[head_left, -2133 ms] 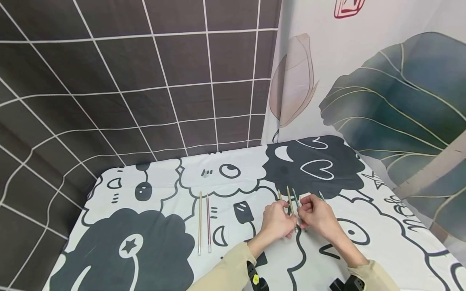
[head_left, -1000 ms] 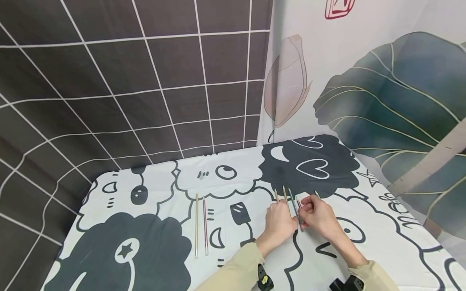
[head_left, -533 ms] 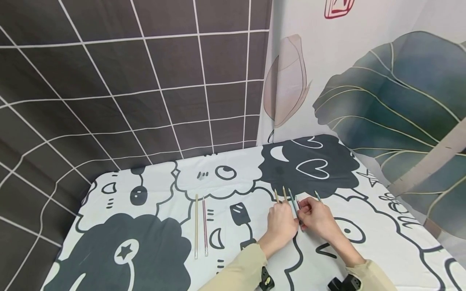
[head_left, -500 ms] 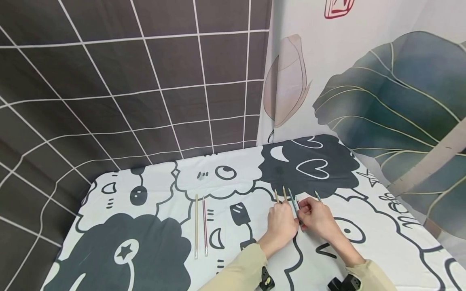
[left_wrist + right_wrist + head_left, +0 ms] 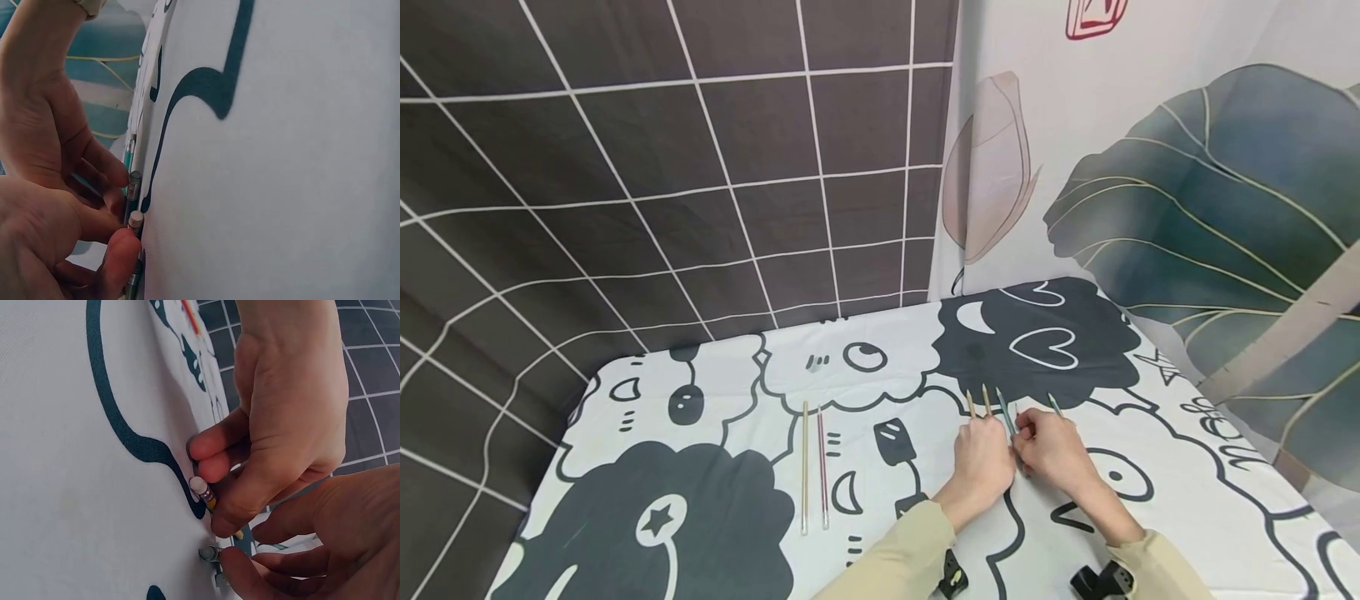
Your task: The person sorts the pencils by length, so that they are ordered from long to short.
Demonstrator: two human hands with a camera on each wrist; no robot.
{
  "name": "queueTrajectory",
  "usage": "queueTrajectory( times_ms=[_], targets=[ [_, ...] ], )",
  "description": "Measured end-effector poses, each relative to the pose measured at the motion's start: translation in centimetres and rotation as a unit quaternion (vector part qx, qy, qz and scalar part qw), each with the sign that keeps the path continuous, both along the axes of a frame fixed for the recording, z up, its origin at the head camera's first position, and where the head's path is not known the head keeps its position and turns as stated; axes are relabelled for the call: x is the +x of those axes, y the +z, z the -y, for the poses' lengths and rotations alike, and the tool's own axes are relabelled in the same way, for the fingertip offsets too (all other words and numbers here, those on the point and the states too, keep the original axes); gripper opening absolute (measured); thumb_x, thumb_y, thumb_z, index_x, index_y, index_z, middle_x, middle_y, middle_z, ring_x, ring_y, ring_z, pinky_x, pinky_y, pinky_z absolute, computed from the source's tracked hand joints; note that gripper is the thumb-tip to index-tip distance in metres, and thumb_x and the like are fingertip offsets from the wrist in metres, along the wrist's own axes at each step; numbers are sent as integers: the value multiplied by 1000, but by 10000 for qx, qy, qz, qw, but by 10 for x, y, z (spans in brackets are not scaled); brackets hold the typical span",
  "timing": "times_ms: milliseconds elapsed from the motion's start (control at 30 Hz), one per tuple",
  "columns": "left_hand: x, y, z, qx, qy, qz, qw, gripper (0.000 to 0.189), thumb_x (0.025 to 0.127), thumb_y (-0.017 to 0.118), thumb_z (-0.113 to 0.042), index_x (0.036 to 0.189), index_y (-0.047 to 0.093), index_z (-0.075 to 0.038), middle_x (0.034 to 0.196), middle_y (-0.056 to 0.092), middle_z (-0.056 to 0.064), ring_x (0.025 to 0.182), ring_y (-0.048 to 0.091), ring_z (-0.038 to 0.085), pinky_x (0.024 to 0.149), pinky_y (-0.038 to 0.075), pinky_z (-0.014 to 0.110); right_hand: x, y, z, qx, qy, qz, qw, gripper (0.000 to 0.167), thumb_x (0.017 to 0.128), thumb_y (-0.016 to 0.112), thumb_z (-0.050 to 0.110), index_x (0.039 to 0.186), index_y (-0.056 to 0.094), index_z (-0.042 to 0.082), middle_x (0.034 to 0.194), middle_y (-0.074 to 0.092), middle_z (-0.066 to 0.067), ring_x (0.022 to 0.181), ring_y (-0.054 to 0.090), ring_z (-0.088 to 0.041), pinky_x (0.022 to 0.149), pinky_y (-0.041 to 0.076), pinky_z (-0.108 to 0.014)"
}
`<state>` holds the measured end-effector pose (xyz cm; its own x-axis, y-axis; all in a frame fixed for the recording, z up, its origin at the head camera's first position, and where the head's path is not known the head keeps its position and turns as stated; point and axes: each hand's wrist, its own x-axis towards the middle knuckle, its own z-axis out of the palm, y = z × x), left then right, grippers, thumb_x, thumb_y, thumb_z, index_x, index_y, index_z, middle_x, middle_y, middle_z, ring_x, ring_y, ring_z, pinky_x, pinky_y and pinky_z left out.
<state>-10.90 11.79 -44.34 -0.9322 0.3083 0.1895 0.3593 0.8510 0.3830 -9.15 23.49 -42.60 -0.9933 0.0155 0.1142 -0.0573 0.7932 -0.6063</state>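
Note:
In the head view my left hand (image 5: pixel 985 458) is over two gold pencils (image 5: pixel 987 400), whose points stick out beyond the fingers. Seen from the right wrist, its thumb and fingers pinch one gold pencil near the white eraser (image 5: pixel 199 485). Close beside it my right hand (image 5: pixel 1056 450) has curled fingers at a teal pencil (image 5: pixel 1004 408). In the right wrist view its fingertips meet at that pencil's blunt end (image 5: pixel 209 553). A second teal pencil (image 5: pixel 1055 405) pokes out behind the right hand. The palms hide most of the pencils' lengths.
Off to the left a gold pencil (image 5: pixel 805 471) and a red pencil (image 5: pixel 823 471) lie side by side. A black-and-white cartoon cloth (image 5: pixel 737 500) covers the surface. A dark grid-patterned curtain (image 5: pixel 760 167) and a leaf-print hanging (image 5: pixel 1225 208) stand behind.
My left hand has turned further over the gold pencils and edged right, against the right hand. The red tip beside my right fingers is less visible. The far-left pair stays put.

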Motion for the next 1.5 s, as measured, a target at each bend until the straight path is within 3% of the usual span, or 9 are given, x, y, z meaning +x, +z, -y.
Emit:
queueTrajectory(
  times_ms=[300,500,700,967,1233,1500],
  targets=[
    [-2,2,-2,-12,94,142,9999,24,76,76,-11,60,58,-10,59,58,4,53,60,17,44,43,27,0,1,1,70,17,1,10000,10,76,60,-6,85,63,-6,63,54,0,52,52,-14,55,44,-34],
    [-2,1,-5,-145,180,-5,9997,16,73,79,-15,70,66,-7,65,59,3,55,62,18,45,44,28,-1,2,1,166,-1,-6,9999,8,76,63,-4,84,63,-4,65,55,1,57,52,-16,58,45,-37],
    [-2,0,-4,-128,132,-136,9997,15,72,78,-14,72,65,-9,65,59,2,55,62,18,45,44,28,-1,3,0,205,3,6,9998,8,76,62,-4,84,63,-5,64,55,0,57,52,-17,57,45,-36],
    [-3,1,-1,117,82,-19,9999,15,78,76,-13,72,64,-6,63,59,6,54,62,19,44,44,28,-1,3,-1,213,-16,-32,9998,10,77,60,-5,86,64,-7,64,55,-1,57,52,-17,56,44,-34],
    [-3,-1,-2,360,239,142,9990,19,70,79,-13,76,64,-4,63,59,7,55,62,21,46,44,29,1,3,-1,204,0,26,9998,8,78,63,-2,85,65,-5,65,56,1,59,53,-16,58,45,-36],
    [-4,-6,4,1079,351,308,9931,26,70,79,-14,90,66,-5,59,53,3,59,61,22,50,44,30,2,2,0,126,28,73,9999,8,80,63,-3,86,65,-8,66,57,-1,58,53,-17,56,45,-34]
  ],
)
